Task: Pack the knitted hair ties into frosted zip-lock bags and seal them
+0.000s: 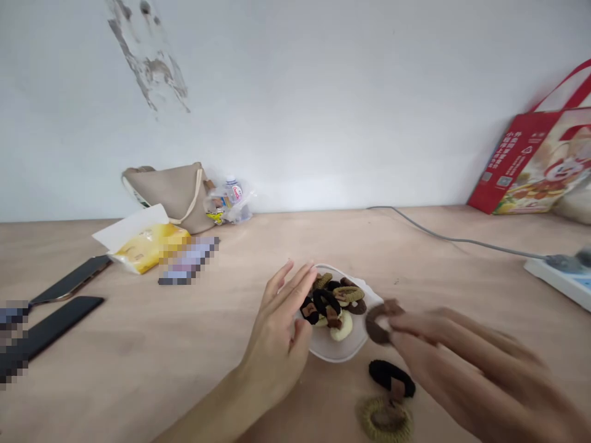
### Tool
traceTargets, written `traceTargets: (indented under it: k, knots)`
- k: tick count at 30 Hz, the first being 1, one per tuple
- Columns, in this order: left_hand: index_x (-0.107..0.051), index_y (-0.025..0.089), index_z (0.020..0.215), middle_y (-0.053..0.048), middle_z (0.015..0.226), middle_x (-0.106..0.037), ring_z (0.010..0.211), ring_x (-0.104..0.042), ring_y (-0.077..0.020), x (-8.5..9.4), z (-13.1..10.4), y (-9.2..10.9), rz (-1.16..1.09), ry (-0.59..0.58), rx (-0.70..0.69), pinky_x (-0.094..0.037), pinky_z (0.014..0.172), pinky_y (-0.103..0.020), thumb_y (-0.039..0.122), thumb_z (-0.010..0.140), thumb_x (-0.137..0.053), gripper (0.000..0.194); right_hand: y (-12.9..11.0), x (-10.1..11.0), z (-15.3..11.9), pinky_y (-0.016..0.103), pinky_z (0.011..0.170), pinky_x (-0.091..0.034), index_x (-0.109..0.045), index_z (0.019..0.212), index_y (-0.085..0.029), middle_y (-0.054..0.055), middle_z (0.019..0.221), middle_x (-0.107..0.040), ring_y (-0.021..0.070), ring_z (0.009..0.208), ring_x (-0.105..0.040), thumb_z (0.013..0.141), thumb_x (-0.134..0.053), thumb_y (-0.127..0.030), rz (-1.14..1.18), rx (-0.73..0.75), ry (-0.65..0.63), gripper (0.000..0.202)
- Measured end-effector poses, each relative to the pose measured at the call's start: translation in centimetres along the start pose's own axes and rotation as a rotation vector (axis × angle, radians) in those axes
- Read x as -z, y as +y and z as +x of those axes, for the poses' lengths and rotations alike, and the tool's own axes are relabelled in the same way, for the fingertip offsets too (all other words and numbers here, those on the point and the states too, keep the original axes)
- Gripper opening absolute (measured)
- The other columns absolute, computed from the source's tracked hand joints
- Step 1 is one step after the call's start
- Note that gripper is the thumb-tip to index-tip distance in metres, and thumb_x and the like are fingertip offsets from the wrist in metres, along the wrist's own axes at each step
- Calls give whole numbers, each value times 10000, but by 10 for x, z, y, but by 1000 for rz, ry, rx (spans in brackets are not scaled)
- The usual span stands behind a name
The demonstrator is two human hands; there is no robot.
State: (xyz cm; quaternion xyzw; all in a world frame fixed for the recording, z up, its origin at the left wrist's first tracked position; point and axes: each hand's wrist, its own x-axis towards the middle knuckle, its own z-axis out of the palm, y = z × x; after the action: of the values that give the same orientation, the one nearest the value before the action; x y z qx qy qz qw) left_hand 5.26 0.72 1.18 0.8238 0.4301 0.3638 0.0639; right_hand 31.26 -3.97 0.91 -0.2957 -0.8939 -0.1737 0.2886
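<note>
In the lower centre of the frame, the person's left hand (pixel 279 332) lies along the left side of a shallow, translucent dish (pixel 321 349), its fingers stretched out and held fairly close together, fingertips at the rim and thumb apart from them. It has no hair tie in its fingers; whether it presses on the dish cannot be told.

The right hand (pixel 480 369), blurred in the lower right, pinches a brown hair tie (pixel 375 332) between thumb and fingers, nearly closed on it. That ring is just beside the dish's right edge.

Inside the dish sits a loose pile of hair ties (pixel 351 294) in black, olive, brown and cream. Below and right of it, a black hair tie (pixel 383 371) and an olive hair tie (pixel 369 424) lie on the table (pixel 184 351), near each other.

A yellow tissue pack (pixel 154 246) and a beige bag (pixel 168 187) are at centre left; a red carrier bag (pixel 512 166) stands at the right edge, above a white power strip (pixel 554 280).
</note>
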Motion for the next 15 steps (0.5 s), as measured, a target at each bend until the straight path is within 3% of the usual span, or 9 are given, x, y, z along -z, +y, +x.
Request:
traceTargets:
  k: [1, 4, 6, 9, 11, 15]
  knots:
    - [-430, 165, 1375, -25, 1406, -476, 1378, -272, -218, 0, 0, 0, -2, 1, 1, -342, 1105, -423, 7, 738, -356, 661, 1, -1, 11, 285, 749, -537, -558, 1188, -162, 108, 1207, -615, 215, 1005, -614, 913, -402, -132, 41, -23, -41, 317]
    - [-431, 175, 1375, -21, 1408, -473, 1381, -266, -219, 0, -1, 0, -19, -15, 30, -352, 1099, -421, 5, 740, -356, 662, -2, -9, 25, 234, 600, -535, -600, 1030, -189, 69, 977, -688, 151, 743, -652, 880, -363, -67, 175, -91, -84, 306]
    - [-429, 184, 1377, -16, 1411, -470, 1379, -271, -220, -1, -2, 2, -36, -27, 46, -352, 1100, -419, 3, 742, -357, 665, -4, -14, 16, 207, 534, -527, -606, 942, -219, 32, 856, -702, 134, 643, -648, 859, -373, -81, 212, -67, -111, 283]
    - [-435, 181, 1373, -6, 1414, -465, 1377, -272, -209, -1, -2, 3, -57, -22, 54, -324, 1118, -410, -12, 728, -351, 679, -3, -21, -9, 192, 549, -539, -598, 982, -256, 10, 907, -706, 139, 699, -668, 829, -431, -106, 239, -32, -252, 271]
    - [-442, 173, 1367, -2, 1416, -463, 1376, -271, -198, -2, -2, 3, -65, -11, 58, -313, 1126, -394, -25, 710, -347, 693, 1, -26, -25, 188, 575, -541, -589, 1009, -276, 0, 911, -692, 134, 725, -669, 829, -448, -104, 248, -122, -337, 286]
    - [-443, 187, 1365, 19, 1416, -462, 1375, -271, -182, -4, -4, 0, -74, 31, 45, -313, 1127, -377, -37, 691, -340, 718, 7, -32, -41, 194, 562, -527, -585, 977, -263, -1, 848, -668, 128, 695, -666, 860, -415, -123, 153, -225, -243, 249]
